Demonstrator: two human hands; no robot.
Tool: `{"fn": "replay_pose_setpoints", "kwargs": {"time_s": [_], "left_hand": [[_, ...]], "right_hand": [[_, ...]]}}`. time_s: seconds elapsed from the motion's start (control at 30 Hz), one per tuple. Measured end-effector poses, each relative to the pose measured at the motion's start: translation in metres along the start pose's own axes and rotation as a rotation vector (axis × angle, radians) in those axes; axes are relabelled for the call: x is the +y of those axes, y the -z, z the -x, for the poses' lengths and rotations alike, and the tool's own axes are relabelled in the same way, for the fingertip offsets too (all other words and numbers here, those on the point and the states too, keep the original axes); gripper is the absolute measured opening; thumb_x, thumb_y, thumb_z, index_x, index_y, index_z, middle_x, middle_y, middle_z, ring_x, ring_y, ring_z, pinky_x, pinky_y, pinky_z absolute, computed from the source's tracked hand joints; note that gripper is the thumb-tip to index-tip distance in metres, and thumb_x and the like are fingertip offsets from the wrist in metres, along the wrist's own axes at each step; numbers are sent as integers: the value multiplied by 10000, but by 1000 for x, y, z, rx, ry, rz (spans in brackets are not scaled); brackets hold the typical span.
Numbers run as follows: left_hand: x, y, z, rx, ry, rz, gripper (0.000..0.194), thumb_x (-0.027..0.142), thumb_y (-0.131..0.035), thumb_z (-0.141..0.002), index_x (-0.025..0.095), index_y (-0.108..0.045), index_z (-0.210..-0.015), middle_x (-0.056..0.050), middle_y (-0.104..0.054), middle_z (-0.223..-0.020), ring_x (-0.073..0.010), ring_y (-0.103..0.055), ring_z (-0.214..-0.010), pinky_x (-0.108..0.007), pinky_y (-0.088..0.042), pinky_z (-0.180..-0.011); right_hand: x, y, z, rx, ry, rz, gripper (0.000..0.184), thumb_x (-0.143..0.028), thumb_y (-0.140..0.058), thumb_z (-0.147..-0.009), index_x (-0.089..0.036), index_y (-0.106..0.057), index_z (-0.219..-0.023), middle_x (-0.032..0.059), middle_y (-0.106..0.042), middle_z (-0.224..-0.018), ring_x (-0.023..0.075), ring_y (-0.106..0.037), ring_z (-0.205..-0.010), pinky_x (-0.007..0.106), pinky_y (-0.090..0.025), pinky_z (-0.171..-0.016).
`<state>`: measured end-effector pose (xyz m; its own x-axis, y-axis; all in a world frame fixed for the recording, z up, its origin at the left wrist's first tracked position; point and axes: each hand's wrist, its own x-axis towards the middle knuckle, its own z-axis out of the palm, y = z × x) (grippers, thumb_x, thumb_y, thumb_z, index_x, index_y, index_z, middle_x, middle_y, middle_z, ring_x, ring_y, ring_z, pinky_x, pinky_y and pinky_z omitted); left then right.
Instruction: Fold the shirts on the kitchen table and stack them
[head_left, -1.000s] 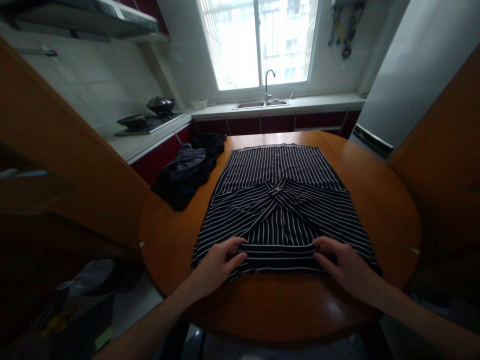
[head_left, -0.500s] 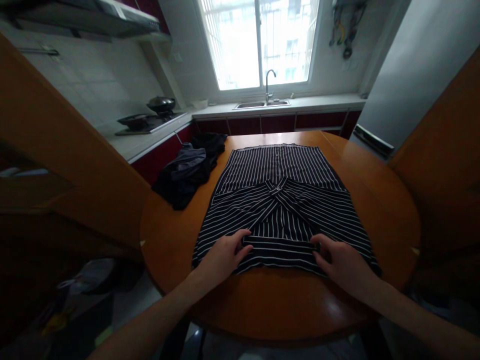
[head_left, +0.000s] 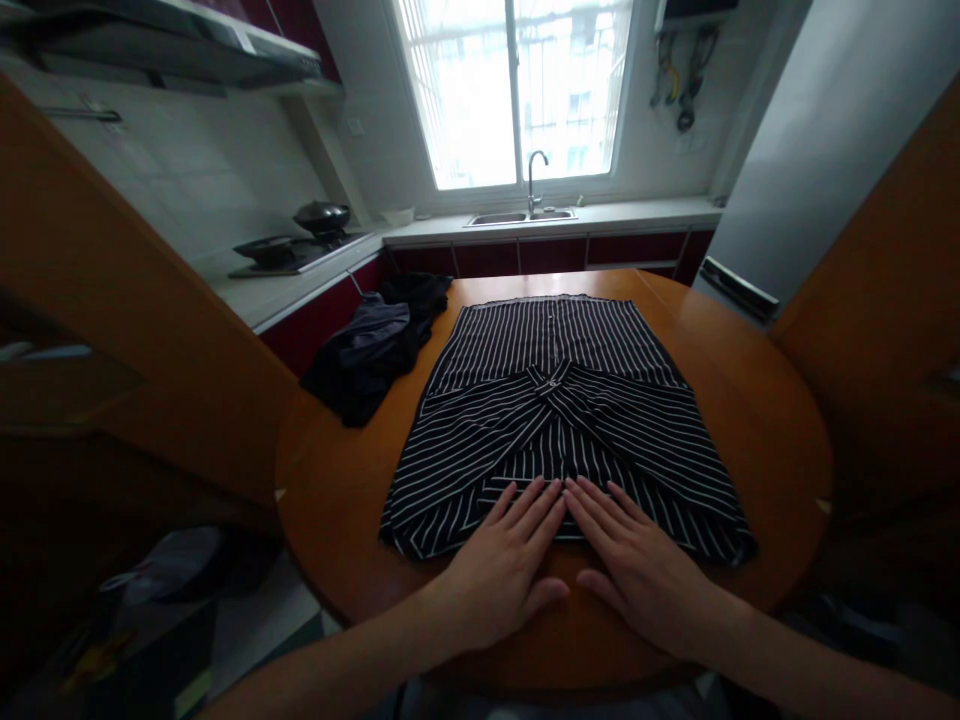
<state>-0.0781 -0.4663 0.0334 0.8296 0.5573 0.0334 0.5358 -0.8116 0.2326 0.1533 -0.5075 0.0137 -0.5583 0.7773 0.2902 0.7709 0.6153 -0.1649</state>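
Observation:
A black shirt with white stripes lies spread on the round wooden table, its two sleeves folded inward so that the cuffs meet near the middle. My left hand rests flat on the shirt's near edge, fingers stretched and pointing away from me. Beside it my right hand lies flat in the same way, fingertips almost touching the left ones. Both palms hide part of the folded strip at the near edge. Neither hand grips the cloth.
A heap of dark clothes sits at the table's left edge. Beyond are a counter with a sink, a stove with a lidded pan at the left, and a grey fridge at the right.
Both hands have let go of the folded strip at the shirt's near edge. They have moved together to the middle and flattened onto the cloth.

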Motion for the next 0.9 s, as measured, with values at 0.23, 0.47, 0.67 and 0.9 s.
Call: {"fn": "replay_pose_setpoints", "kwargs": {"time_s": [0.23, 0.47, 0.67, 0.9], "left_hand": [[-8, -1, 15, 28, 36, -54, 816, 488, -545, -988, 232, -99, -1622, -79, -128, -1676, -269, -132, -1542, -464, -189, -1253], [-29, -3, 45, 104, 94, -198, 721, 428, -449, -1042, 219, -78, -1624, -81, -196, -1663, -259, -210, -1527, -483, -264, -1229], [-40, 3, 66, 100, 115, -223, 741, 391, -464, -1037, 197, -55, -1624, -92, -191, -1660, -262, -253, -1514, -467, -308, -1211], [-51, 4, 87, 115, 122, -208, 742, 357, -509, -1019, 206, -106, -1623, -87, -277, -1638, -261, -323, -1488, -453, -372, -1183]], "right_hand": [[18, -5, 17, -54, -46, -28, 765, -320, -558, -964, -180, -179, -1613, 96, -223, -1657, 264, -215, -1521, 501, -274, -1226], [31, 4, 37, -72, -88, -21, 769, -332, -514, -999, -214, -80, -1623, 68, -191, -1667, 246, -196, -1525, 471, -256, -1238], [35, 6, 41, -82, -110, -31, 759, -336, -506, -1008, -220, -78, -1624, 62, -192, -1668, 233, -203, -1523, 453, -269, -1237], [41, 9, 60, -26, -166, 16, 746, -324, -519, -1002, -207, -125, -1623, 81, -261, -1649, 240, -281, -1500, 438, -361, -1199]]}}
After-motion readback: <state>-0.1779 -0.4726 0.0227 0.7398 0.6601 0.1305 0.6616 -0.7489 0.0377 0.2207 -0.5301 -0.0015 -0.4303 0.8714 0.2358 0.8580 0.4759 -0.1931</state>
